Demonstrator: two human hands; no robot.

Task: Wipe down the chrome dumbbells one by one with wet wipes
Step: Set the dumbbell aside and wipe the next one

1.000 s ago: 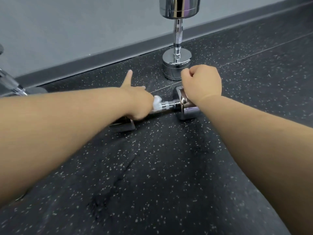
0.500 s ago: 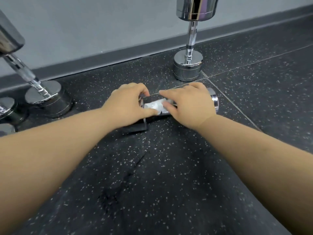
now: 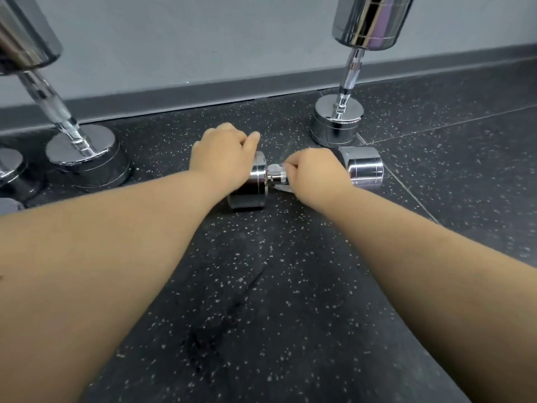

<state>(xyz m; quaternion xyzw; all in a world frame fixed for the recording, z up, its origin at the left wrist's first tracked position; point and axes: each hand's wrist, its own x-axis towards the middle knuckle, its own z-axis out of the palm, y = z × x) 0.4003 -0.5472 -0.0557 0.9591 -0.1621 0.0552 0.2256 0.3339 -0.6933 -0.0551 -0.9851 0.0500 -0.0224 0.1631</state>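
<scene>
Chrome dumbbell (image 3: 364, 170) on floor (image 3: 290, 286): head (image 3: 258, 177) gripped by left hand (image 3: 223, 155), presumably against rolling; wet wipe (image 3: 280, 188) clenched round handle (image 3: 276, 177) by right hand (image 3: 316, 173).

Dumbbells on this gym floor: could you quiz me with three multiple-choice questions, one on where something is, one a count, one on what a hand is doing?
1. Where is the wet wipe?
A) on the wall
B) on the lying dumbbell, at its handle under the right hand
C) atop a standing dumbbell

2. How many dumbbells lie on their side?
A) one
B) three
C) five

3. The right hand is:
A) flat on the floor
B) raised in the air
C) curled round the handle

Answers: 1 B, white wipe peeks out beneath that grip. 2 A, only the one being wiped lies flat; the upright dumbbells stand on end. 3 C, its fingers wrap the handle.
</scene>
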